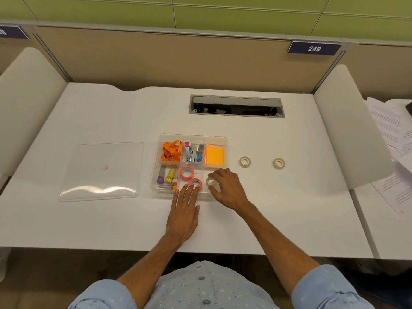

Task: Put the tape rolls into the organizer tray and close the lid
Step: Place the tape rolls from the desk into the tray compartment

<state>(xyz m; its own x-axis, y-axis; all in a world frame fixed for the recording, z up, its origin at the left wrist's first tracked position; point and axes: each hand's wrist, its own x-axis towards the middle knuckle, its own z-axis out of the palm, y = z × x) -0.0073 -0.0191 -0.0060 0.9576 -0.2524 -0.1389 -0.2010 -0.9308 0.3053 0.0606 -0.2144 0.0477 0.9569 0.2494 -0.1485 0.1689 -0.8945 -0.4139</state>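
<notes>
The clear organizer tray (194,137) sits mid-desk with several compartments. One pink tape roll (186,172) lies flat in its front middle compartment. A second pink tape roll (195,183) stands tilted there, with the fingertips of my left hand (184,210) on it. My right hand (225,188) grips a white tape roll (211,181) over the front right compartment. Two beige tape rolls (245,161) (279,163) lie on the desk to the tray's right. The clear lid (102,172) lies flat to the left of the tray.
The tray also holds orange bands (171,150), staplers (194,152), orange sticky notes (214,154) and small tubes (166,175). A cable hatch (236,105) is open behind it. White dividers flank the desk; papers (392,139) lie beyond the right one.
</notes>
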